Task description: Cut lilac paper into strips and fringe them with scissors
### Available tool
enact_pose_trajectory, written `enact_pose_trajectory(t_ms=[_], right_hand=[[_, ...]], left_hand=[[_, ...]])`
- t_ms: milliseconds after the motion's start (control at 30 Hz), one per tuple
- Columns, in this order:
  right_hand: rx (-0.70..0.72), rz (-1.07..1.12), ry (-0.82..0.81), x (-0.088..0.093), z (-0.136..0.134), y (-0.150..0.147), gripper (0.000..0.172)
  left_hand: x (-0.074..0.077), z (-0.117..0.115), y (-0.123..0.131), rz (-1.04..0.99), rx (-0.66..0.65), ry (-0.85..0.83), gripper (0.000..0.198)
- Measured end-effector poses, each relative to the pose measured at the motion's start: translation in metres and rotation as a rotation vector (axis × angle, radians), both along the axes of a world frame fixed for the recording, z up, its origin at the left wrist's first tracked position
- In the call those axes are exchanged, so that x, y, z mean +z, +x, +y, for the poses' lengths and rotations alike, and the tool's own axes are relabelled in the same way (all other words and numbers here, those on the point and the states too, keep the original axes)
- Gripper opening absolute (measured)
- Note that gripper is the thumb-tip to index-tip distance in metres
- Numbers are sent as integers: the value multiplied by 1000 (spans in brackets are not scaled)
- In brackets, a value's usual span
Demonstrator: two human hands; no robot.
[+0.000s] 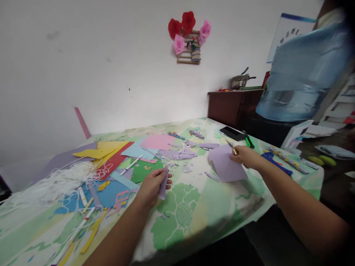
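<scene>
Pinched in my left hand (155, 186) is a narrow strip of purple paper (163, 186), held above the table's near side. My right hand (244, 157) is closed around a pair of scissors (234, 149) with gold-coloured handles, blades pointing away to the left. Just under that hand lies a larger purple paper sheet (223, 166); whether the fingers touch it I cannot tell. Between the hands are purple scraps (188, 169) and a small rolled purple piece (212, 176). A purple fringed paper (179, 153) lies farther back.
Coloured paper sheets (111, 166) and tangled white string (69, 177) cover the table's left side. A black phone (232, 133), a green cutter (248, 140) and a blue tool (277, 163) lie at right. Beyond the edge stands a large water bottle (299, 81).
</scene>
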State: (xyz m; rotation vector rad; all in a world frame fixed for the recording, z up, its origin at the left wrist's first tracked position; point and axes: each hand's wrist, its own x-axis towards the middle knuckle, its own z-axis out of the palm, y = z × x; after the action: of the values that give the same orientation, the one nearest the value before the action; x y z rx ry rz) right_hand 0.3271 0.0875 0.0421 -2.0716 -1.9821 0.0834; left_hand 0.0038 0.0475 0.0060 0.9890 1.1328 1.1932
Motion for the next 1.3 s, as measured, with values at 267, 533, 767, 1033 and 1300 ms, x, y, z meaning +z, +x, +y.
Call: enact_pose_trajectory(t_ms=[267,533,767,1033,1300], right_hand=[[11,-197,113,4,-17,-49,50],[646,-95,78,-2,-32,-147,51],[504,-122,90,-9,-1,-135,57],[438,-318,-23,-38,-6,-90,63],[237,-332,-18,-40,-7,-70,56]], left_hand=[[3,-6,-1,73,43,42,18],[2,-12,7,313,8,141,19],[0,-6,3,383,70,153,18],[-26,3,3,382,-68,160,17],[-13,-10,5,329,-117,161,16]])
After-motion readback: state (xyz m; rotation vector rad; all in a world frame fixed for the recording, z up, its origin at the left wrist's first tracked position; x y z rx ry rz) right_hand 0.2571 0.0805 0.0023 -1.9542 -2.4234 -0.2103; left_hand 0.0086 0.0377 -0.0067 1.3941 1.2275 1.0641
